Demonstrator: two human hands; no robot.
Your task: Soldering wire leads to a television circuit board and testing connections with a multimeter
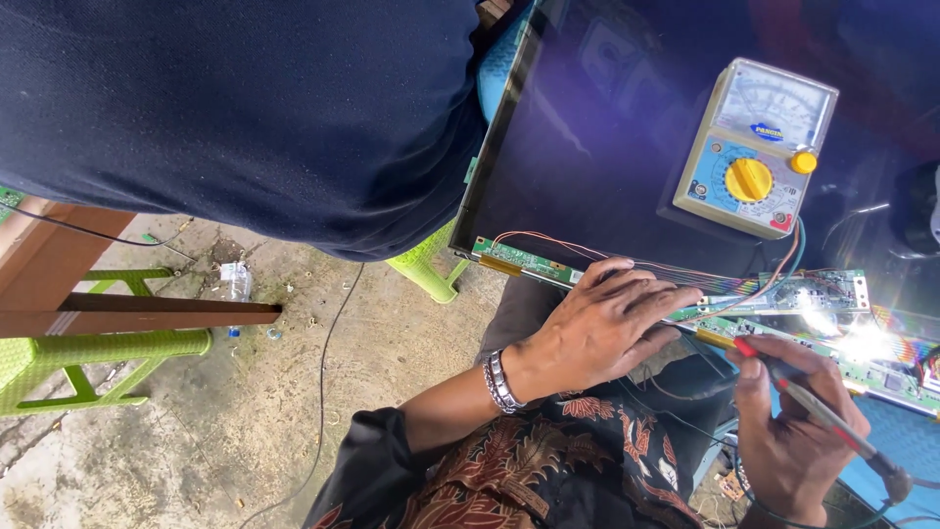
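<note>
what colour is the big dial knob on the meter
Yellow: the dial knob sits on the blue face of the cream-cased meter, seen best in the head view.

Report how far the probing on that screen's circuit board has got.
Done: the display panel lies flat, its green circuit board exposed, and an analog multimeter sits on it. In hand: the left hand steadies the board while the right hand holds a red probe at it. Left: unclear; the needle reading is unreadable.

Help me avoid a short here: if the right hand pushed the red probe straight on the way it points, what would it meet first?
Probably the green circuit board: the right hand aims the red probe up-left at it, near the left hand.
</note>
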